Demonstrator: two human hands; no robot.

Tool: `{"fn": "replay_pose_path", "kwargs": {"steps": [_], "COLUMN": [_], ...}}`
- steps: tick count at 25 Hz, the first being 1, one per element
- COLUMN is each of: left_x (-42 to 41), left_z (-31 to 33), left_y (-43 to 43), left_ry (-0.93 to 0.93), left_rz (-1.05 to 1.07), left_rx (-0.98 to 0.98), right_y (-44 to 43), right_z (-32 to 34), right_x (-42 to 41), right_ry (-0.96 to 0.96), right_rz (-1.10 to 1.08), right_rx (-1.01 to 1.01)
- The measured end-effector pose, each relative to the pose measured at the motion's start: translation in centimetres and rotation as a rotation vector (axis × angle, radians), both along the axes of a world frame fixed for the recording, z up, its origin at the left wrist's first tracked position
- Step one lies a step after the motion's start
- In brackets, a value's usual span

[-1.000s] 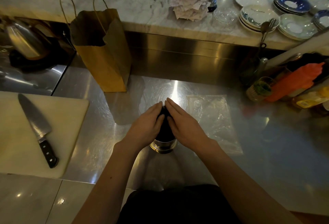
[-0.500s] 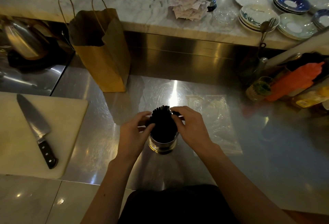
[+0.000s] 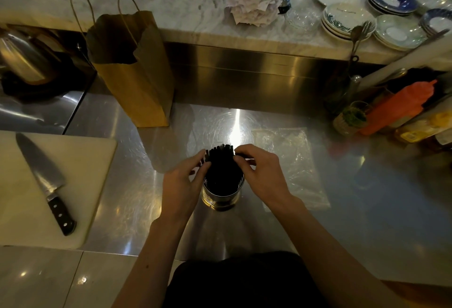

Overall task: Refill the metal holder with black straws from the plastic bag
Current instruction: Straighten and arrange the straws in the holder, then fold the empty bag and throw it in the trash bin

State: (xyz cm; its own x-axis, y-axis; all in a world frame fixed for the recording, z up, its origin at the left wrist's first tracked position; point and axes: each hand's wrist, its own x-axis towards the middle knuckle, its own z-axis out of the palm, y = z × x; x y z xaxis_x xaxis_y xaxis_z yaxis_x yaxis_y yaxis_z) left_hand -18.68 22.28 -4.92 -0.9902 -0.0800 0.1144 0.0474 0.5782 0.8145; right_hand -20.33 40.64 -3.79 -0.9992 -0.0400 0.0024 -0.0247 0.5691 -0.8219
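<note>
Steel surface (image 3: pixel 367 210), dim light, bright glare near its middle; a marble ledge runs along the far edge.

Progress: the task looks nearly done. The holder (image 3: pixel 221 196) stands upright near the middle of the surface, closer to the near edge, and is packed with black straws (image 3: pixel 221 161) that rise well above its rim in a tight bundle. The plastic bag (image 3: pixel 293 161) lies flat just right of the holder and appears empty; contents cannot be confirmed through the glare. What seems left: evening out the bundle and clearing the bag.

Hands: left hand (image 3: pixel 182 185) curls against the left side of the bundle, fingertips touching the straws. Right hand (image 3: pixel 263 173) touches the upper right of the bundle, thumb and forefinger pinched at the straw tops. Whether a single straw is gripped, cannot tell. Both appear to be gathering or straightening, not lifting.

Other containers:
- Paper bag (image 3: pixel 137 87), upright toward the far left of the surface, mouth open; inside is dark, contents not visible.
- Small jar (image 3: pixel 349 120) at the far right holds something green.
- Orange bottle (image 3: pixel 398 107) beside it, tilted.
- Plates (image 3: pixel 347 18) stacked on the ledge, empty as far as seen.

Cutting board (image 3: pixel 36 197) at the left edge carries a knife (image 3: pixel 46 183).
</note>
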Motion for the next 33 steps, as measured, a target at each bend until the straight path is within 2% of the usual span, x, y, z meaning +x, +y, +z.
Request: {"fn": "replay_pose_path", "kwargs": {"steps": [5,8,13,17,20,24,27,30,33], "left_x": [0.2,0.2,-0.7,-0.9,-2.1,-3.3,-3.2,-3.5,-3.6], "left_z": [2.5,4.5,5.0,2.7,-1.7,-6.8,-9.3,-10.3,-10.7], "left_y": [1.6,4.6,12.3,17.7,20.3,21.1,20.9,20.9,20.6], "left_ry": [0.11,0.202,0.186,-0.006,-0.324,-0.739,-0.78,-0.793,-0.793], "left_rz": [0.039,-0.038,-0.201,-0.207,-0.053,0.076,0.176,0.313,0.359], "left_rx": [-0.013,0.04,0.081,0.108,0.17,0.13,0.223,0.276,0.349], "right_y": [2.2,5.1,12.0,17.4,20.3,22.9,23.8,23.9,23.9], "right_z": [0.3,0.2,-1.2,-2.9,-5.3,-8.1,-9.8,-11.5,-11.8], "right_x": [1.0,1.3,1.0,0.4,-0.3,-1.3,-1.9,-2.2,-2.4], "right_ry": [0.001,0.052,0.038,-0.037,-0.161,-0.346,-0.52,-0.587,-0.662], "right_rz": [-0.124,-0.241,-0.349,-0.342,-0.318,-0.271,-0.213,-0.173,-0.302], "right_rx": [-0.05,-0.04,0.02,0.064,0.047,0.018,-0.007,-0.003,-0.215]}}
